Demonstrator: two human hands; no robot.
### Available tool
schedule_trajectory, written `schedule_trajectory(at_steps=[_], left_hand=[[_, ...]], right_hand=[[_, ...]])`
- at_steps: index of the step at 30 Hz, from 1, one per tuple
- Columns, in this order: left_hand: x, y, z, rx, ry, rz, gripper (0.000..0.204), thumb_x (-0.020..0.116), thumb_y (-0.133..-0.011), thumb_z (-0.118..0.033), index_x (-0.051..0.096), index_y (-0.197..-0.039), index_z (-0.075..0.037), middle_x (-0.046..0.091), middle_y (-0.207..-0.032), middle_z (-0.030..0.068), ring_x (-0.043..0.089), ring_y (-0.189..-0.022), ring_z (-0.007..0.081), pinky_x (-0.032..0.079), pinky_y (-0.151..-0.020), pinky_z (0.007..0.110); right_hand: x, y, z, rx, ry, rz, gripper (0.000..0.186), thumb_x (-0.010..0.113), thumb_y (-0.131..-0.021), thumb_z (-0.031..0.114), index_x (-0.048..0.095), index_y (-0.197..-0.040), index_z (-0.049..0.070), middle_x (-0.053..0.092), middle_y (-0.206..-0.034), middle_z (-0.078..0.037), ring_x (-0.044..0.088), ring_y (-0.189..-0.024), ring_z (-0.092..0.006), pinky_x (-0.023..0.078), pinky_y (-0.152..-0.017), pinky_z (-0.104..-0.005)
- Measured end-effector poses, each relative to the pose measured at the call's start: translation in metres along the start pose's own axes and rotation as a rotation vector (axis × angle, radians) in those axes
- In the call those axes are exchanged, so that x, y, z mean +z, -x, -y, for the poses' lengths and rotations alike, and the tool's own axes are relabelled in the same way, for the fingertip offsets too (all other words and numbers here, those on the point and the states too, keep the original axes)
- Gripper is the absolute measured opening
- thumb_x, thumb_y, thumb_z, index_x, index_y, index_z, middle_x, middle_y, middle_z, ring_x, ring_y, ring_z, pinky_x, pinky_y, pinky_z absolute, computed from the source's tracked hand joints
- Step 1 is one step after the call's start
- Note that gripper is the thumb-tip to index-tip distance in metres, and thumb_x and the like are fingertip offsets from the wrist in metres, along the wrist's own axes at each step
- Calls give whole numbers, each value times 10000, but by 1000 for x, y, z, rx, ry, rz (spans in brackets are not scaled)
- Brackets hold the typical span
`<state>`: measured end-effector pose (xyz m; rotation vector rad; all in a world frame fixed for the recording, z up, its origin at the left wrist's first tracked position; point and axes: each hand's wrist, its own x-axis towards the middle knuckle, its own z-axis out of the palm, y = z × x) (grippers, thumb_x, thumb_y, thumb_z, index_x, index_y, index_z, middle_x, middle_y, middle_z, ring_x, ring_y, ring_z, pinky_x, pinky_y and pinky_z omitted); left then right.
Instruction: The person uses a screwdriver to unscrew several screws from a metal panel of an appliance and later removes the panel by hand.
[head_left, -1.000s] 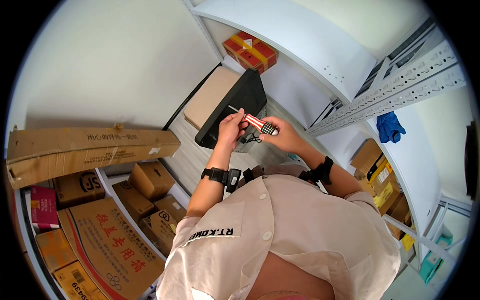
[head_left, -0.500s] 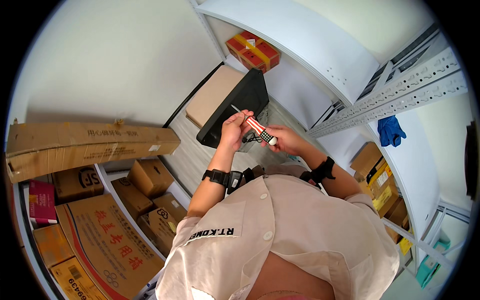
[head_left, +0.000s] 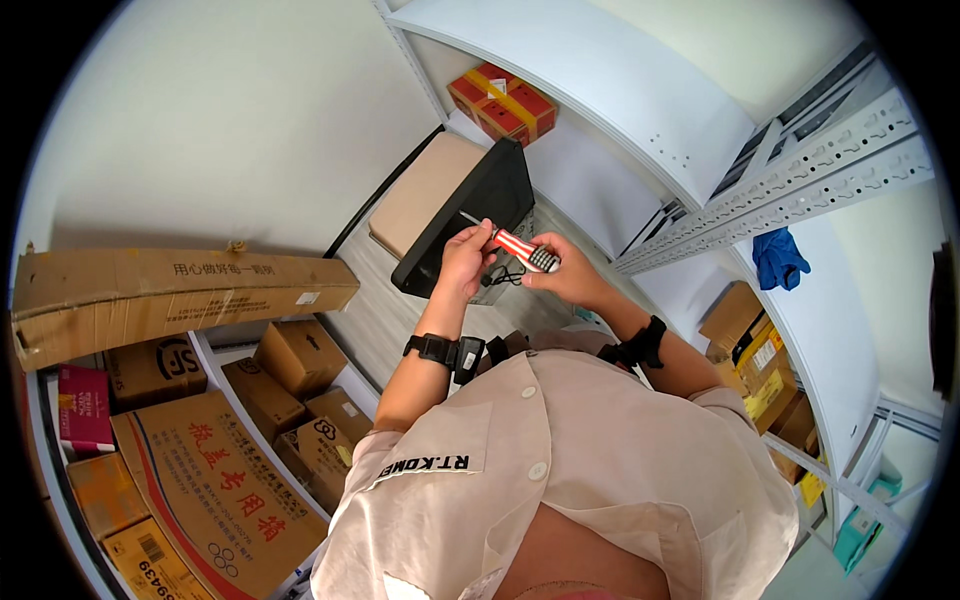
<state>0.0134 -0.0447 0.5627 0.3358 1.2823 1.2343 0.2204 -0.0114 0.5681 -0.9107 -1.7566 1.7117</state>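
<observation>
A screwdriver (head_left: 513,245) with a red-and-white striped handle and a dark dotted butt end is held in front of me, its thin metal shaft pointing up and left. My left hand (head_left: 463,262) pinches it where the shaft meets the handle. Around the butt end, the fingers of my right hand (head_left: 568,276) are closed, thumb below and index finger above. Behind the screwdriver's tip stands a black-rimmed bin-like container (head_left: 510,185) with a beige side. A dark looped cord (head_left: 505,276) shows just below the handle, partly hidden by my hands.
A long cardboard box (head_left: 180,300) lies across the left shelf, above several cartons (head_left: 225,490). On the far shelf sits a red box (head_left: 503,103) with yellow tape. White metal shelving (head_left: 780,190) rises at the right, with a blue glove (head_left: 780,260) hanging there.
The screwdriver's handle has turned, and its butt end has tilted up slightly. My right hand's fingers have shifted up over the butt end; my left hand keeps its pinch.
</observation>
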Motion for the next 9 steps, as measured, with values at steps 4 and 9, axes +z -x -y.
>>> schedule_trajectory(at_steps=[4, 9], left_hand=[[-1, 1, 3, 5, 109, -22, 218, 584, -965, -269, 655, -995, -65, 682, -912, 11, 621, -758, 74, 498, -640, 200], [-3, 5, 1, 31, 178, 77, 239, 551, -978, -230, 634, -1106, -46, 671, -1036, 69, 663, -961, 178, 541, -818, 255]], right_hand=[[-7, 2, 13, 372, -404, 251, 446, 707, -854, 164, 506, -1234, 45, 589, -910, -29, 526, -720, -95, 439, -656, -259], [-15, -3, -2, 538, -825, 366, 512, 652, -901, 351, 472, -1298, 81, 642, -997, -77, 560, -689, -128, 459, -620, -263]])
